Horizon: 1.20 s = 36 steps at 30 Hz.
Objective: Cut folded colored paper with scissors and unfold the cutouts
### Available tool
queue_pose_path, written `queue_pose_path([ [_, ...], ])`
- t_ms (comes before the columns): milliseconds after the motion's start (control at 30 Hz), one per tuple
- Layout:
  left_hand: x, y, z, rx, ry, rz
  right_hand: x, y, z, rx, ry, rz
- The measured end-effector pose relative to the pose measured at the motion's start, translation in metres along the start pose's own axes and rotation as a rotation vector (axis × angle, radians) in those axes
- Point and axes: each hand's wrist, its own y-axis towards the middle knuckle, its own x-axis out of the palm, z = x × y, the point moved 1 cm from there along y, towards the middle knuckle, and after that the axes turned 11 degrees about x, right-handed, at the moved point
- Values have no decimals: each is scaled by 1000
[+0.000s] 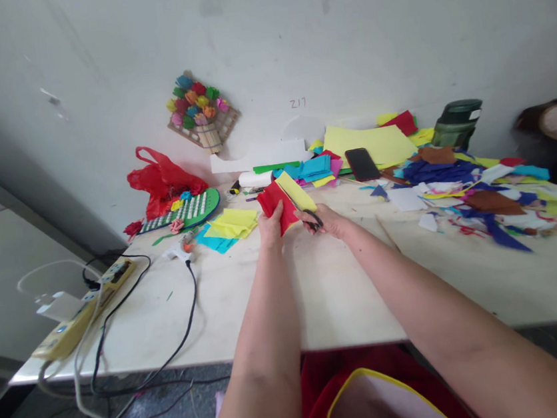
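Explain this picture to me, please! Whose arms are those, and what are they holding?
There's no robot here, just a person's bare hands. The camera sits on that person's head, looking forward and down, so you see their own arms. The left hand holds a red sheet with a yellow piece beside it. The right hand holds dark scissors. On the table, a power strip lies left, a phone farther back, and colourful scraps right.
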Motion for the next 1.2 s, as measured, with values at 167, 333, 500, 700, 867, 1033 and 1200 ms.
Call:
queue_pose_path([
  [167, 0, 0, -1, -2, -10, 0, 0, 0, -1, -5, 21, 9],
  [333, 1, -1, 1, 3, -21, 2, 0, 2, 1, -1, 24, 15],
  [500, 1, -1, 1, 4, -24, 6, -2, 8, 6, 5, 31, 16],
  [700, 0, -2, 1, -3, -39, -11, -5, 15, 12, -8, 25, 27],
  [867, -1, -2, 0, -13, -38, -8, -5, 16, 13, -12, 9, 43],
  [1033, 0, -2, 2, -23, -40, 14, -4, 14, 10, -10, 12, 43],
  [1200, 0, -3, 2, -30, -48, 12, -1, 12, 8, 7, 38, 45],
])
